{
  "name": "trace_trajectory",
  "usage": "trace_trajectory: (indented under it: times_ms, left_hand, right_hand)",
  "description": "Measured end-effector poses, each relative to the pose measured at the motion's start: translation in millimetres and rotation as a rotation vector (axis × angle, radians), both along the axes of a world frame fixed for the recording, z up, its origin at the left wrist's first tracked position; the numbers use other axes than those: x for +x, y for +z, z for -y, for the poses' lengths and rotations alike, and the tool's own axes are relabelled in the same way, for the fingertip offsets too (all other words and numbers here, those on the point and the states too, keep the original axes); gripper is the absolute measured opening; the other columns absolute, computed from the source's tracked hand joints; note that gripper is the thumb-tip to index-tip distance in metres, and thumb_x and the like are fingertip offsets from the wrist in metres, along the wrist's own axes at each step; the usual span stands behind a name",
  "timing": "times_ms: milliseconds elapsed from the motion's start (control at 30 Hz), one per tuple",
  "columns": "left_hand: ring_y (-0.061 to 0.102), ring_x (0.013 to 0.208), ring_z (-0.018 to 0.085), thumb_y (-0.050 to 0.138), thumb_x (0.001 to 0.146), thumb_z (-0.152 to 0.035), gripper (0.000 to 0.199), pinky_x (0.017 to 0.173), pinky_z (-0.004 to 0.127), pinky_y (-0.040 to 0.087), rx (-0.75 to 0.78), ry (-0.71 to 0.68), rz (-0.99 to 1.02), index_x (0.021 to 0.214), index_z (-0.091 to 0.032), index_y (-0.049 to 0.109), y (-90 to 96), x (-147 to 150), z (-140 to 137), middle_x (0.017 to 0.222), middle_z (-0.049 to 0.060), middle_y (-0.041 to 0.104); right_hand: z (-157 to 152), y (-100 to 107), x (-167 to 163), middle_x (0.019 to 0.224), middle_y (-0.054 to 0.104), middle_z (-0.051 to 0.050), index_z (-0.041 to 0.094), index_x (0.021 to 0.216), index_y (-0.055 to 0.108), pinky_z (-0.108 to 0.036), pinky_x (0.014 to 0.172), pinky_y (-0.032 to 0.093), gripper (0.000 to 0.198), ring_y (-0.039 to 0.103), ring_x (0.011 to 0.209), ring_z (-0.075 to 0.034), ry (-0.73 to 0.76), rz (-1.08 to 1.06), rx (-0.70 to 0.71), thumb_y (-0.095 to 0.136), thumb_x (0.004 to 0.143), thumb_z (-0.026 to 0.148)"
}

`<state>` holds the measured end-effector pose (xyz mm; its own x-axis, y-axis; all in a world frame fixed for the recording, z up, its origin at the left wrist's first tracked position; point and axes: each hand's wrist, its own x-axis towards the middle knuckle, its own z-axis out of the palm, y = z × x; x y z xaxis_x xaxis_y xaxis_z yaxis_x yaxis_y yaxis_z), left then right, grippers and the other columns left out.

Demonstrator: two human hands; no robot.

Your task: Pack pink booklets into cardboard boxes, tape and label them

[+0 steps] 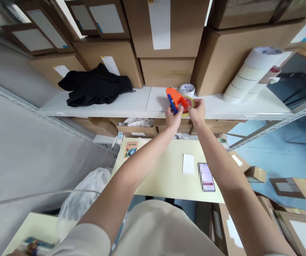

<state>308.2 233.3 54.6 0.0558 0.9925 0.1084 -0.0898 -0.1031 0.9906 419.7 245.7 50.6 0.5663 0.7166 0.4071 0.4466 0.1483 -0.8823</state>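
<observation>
Both hands are raised at the edge of the white shelf (214, 110). An orange and blue tape dispenser (174, 95) is between them, with a yellow-rimmed tape roll (192, 103) at its right side. My left hand (173, 118) is closed around the dispenser's lower left part, near the blue piece. My right hand (197, 111) grips the right side, its fingers at the tape roll and the orange body; the fingertips are partly hidden. Just behind the dispenser stands a white roll of tape (187, 89) on the shelf.
Black cloth (97, 87) lies on the shelf's left, and stacked white rolls (249, 76) stand at its right. Cardboard boxes (166, 71) line the back. Below, a pale table (158, 174) bears a phone (206, 177), a white card (188, 164) and a picture card (131, 149).
</observation>
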Motion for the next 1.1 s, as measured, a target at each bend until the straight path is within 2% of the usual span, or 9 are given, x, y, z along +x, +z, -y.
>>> trace_trajectory:
  times_ms: [100, 233, 333, 400, 500, 600, 767, 900, 1100]
  left_hand:
    - [0.058, 0.111, 0.019, 0.062, 0.084, -0.035, 0.056, 0.096, 0.032, 0.045, 0.069, 0.092, 0.0, 0.134, -0.024, 0.04, 2.7, -13.2, 29.1, 0.124, 0.009, 0.058]
    - [0.052, 0.118, 0.02, 0.062, 0.083, -0.028, 0.053, 0.099, 0.031, 0.044, 0.193, 0.158, -0.153, 0.133, -0.027, 0.043, 3.5, -43.5, 74.5, 0.127, 0.007, 0.051]
    - [0.052, 0.116, 0.02, 0.063, 0.081, -0.027, 0.049, 0.095, 0.031, 0.048, 0.216, 0.086, -0.21, 0.129, -0.026, 0.049, -5.4, -69.7, 111.4, 0.123, 0.008, 0.049]
    - [0.053, 0.114, 0.021, 0.062, 0.081, -0.03, 0.046, 0.089, 0.03, 0.052, 0.195, -0.016, -0.197, 0.126, -0.025, 0.051, -22.6, -85.1, 134.9, 0.12, 0.008, 0.047]
    - [0.052, 0.115, 0.021, 0.064, 0.079, -0.032, 0.055, 0.084, 0.03, 0.055, 0.11, -0.075, -0.197, 0.131, -0.025, 0.045, -68.6, -100.7, 164.6, 0.122, 0.009, 0.044]
    - [0.058, 0.104, 0.019, 0.069, 0.074, -0.026, 0.065, 0.074, 0.03, 0.056, -0.084, -0.049, -0.192, 0.132, -0.022, 0.039, -128.2, -105.9, 185.7, 0.12, 0.011, 0.048]
    - [0.062, 0.09, 0.016, 0.066, 0.07, -0.013, 0.043, 0.074, 0.031, 0.055, -0.304, -0.08, -0.326, 0.11, -0.015, 0.05, -208.9, -103.3, 202.6, 0.107, 0.01, 0.059]
    - [0.063, 0.093, 0.016, 0.061, 0.072, -0.01, 0.045, 0.088, 0.037, 0.051, -0.353, -0.128, -0.544, 0.115, -0.015, 0.048, -241.5, -102.5, 204.5, 0.109, 0.011, 0.062]
    - [0.061, 0.107, 0.023, 0.067, 0.072, -0.021, 0.062, 0.095, 0.04, 0.046, -0.424, -0.284, -0.641, 0.129, -0.015, 0.044, -257.5, -110.0, 204.6, 0.118, 0.014, 0.062]
  right_hand:
    - [40.6, 3.6, -15.5, 0.101, 0.054, -0.005, 0.019, 0.108, 0.05, -0.034, 0.079, 0.048, 0.045, 0.052, 0.084, -0.016, 0.047, 0.119, 0.04, 0.065, 0.07, 0.037]
    - [102.3, 10.4, -34.0, 0.11, 0.05, -0.008, 0.023, 0.123, 0.045, -0.038, 0.081, 0.049, 0.058, 0.052, 0.096, -0.022, 0.168, 0.205, 0.012, 0.064, 0.074, 0.046]
    - [146.9, 6.7, -44.0, 0.113, 0.048, -0.01, 0.024, 0.127, 0.044, -0.04, 0.078, 0.051, 0.061, 0.048, 0.104, -0.026, 0.236, 0.235, -0.057, 0.063, 0.074, 0.049]
    - [173.5, -6.4, -49.8, 0.115, 0.047, -0.01, 0.024, 0.129, 0.042, -0.039, 0.073, 0.054, 0.063, 0.051, 0.1, -0.024, 0.277, 0.213, -0.122, 0.063, 0.075, 0.049]
    - [206.7, -46.0, -58.6, 0.116, 0.046, -0.011, 0.023, 0.131, 0.041, -0.038, 0.069, 0.056, 0.063, 0.056, 0.087, -0.02, 0.326, 0.157, -0.252, 0.062, 0.076, 0.046]
    - [231.5, -101.8, -66.9, 0.115, 0.049, -0.012, 0.02, 0.129, 0.043, -0.039, 0.072, 0.055, 0.062, 0.059, 0.084, -0.021, 0.306, 0.145, -0.437, 0.064, 0.074, 0.043]
    - [256.4, -185.6, -77.8, 0.112, 0.052, -0.014, 0.015, 0.125, 0.045, -0.043, 0.08, 0.052, 0.058, 0.062, 0.087, -0.024, 0.237, 0.107, -0.745, 0.061, 0.075, 0.041]
    - [263.3, -228.3, -83.8, 0.114, 0.054, -0.016, 0.015, 0.128, 0.042, -0.043, 0.086, 0.049, 0.059, 0.058, 0.103, -0.028, 0.227, 0.1, -0.809, 0.06, 0.077, 0.039]
    - [273.2, -268.9, -79.2, 0.118, 0.05, -0.019, 0.013, 0.138, 0.031, -0.045, 0.089, 0.047, 0.071, 0.057, 0.104, -0.028, 0.242, 0.036, -0.856, 0.056, 0.08, 0.044]
